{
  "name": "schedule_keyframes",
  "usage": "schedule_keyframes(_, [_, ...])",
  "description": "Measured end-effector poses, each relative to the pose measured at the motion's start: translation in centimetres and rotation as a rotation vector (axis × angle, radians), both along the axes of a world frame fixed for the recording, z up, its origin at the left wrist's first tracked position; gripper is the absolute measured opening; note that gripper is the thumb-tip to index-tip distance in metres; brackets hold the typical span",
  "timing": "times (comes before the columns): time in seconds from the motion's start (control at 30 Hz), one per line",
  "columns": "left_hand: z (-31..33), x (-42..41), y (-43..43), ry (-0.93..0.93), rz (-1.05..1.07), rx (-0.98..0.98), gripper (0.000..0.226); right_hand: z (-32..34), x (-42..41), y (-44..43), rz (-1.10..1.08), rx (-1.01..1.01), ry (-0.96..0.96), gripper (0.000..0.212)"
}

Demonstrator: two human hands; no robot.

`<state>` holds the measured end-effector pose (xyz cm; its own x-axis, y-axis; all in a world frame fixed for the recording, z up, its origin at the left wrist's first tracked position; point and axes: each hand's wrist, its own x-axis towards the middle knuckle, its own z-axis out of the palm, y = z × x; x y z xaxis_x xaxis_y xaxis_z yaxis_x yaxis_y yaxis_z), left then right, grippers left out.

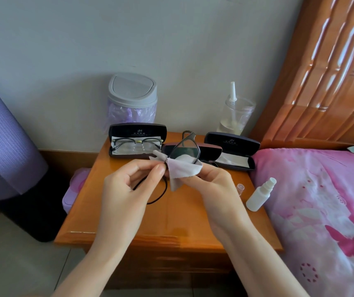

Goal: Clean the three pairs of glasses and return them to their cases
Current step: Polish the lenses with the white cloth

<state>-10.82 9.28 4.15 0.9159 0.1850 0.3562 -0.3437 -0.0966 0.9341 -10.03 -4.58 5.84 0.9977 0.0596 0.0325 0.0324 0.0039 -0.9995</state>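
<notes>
Head view: left hand (pixel 126 187) pinching dark-framed glasses (pixel 183 150) at the frame, right hand (pixel 216 185) gripping a pale cloth (pixel 182 171) folded over one lens, both held above the surface (pixel 171 221), before three open cases (pixel 231 146), leftmost case (pixel 137 129) holding another pair (pixel 136 143).

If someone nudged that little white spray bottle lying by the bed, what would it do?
The bottle lies on its side and looks round, so it would probably roll. Small and plastic, it likely feels light.
</notes>
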Motion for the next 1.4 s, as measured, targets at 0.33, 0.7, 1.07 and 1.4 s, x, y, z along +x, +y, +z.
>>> schedule_keyframes(0.33, [0.2,0.1,0.0,-0.008,-0.050,0.045,0.008,0.1,1.0,-1.9,-0.132,0.005,0.052,0.009])
schedule_keyframes(0.7, [0.0,-0.2,-0.4,0.015,-0.092,0.029,0.016,-0.4,0.2,0.8,-0.077,0.083,0.041,0.013])
schedule_keyframes(1.07, [0.2,-0.1,-0.2,0.035,-0.076,-0.002,0.012,-0.2,0.0,-0.7,-0.041,-0.079,-0.049,0.012])
schedule_keyframes(1.4, [0.1,0.2,-0.1,0.009,-0.097,0.047,0.009,-0.8,-0.1,-0.7,-0.083,0.047,0.028,0.013])
